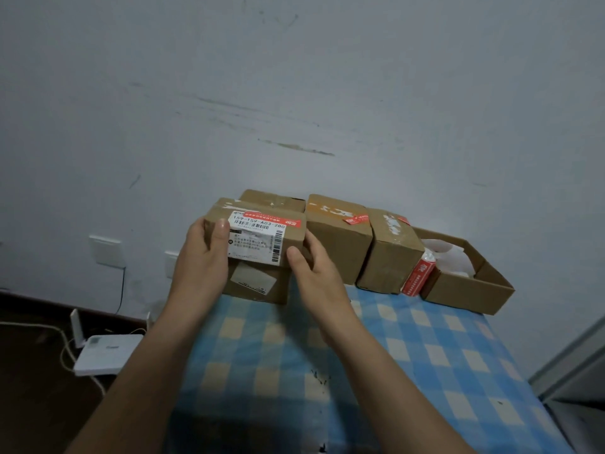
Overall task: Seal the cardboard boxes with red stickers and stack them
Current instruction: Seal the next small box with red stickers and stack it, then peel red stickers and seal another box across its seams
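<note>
A cardboard box with a white shipping label [258,239] rests on top of another cardboard box [258,286] at the far left of the table. My left hand [203,257] grips the labelled box's left end and my right hand [311,260] holds its right end. Behind it stands a further box [275,198]. To the right, two closed boxes [337,244] [391,257] carry red stickers on their tops. A red sticker roll [419,273] leans between the second one and an open tray box.
An open shallow cardboard box [471,290] with white plastic inside sits at the far right of the blue checked tablecloth [360,371]. The grey wall is directly behind the boxes. A white router [104,353] and cables lie on the floor at left.
</note>
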